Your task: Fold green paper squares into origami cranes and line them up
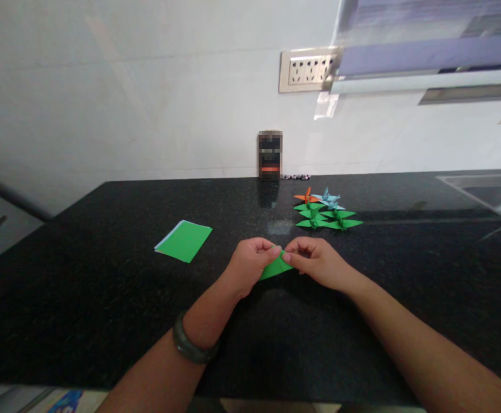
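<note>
Between my two hands is a folded piece of green origami paper (275,268), with creases showing on its face. My left hand (251,261) pinches its left side, thumb on top. At the upper right edge my right hand (314,259) grips the same paper between thumb and fingers. The two thumb tips are close together near its top. My fingers hide part of the paper's outline. Just beyond my right hand stand several folded paper cranes: green ones (314,218), an orange one (307,197) and light blue ones (326,197).
A stack of square paper (185,241), green on top, lies to the left on the black countertop (104,298). A phone-like dark device (270,155) leans on the wall, a beaded strap (296,177) beside it. A sink (491,189) is at the right, a socket panel (306,70) above.
</note>
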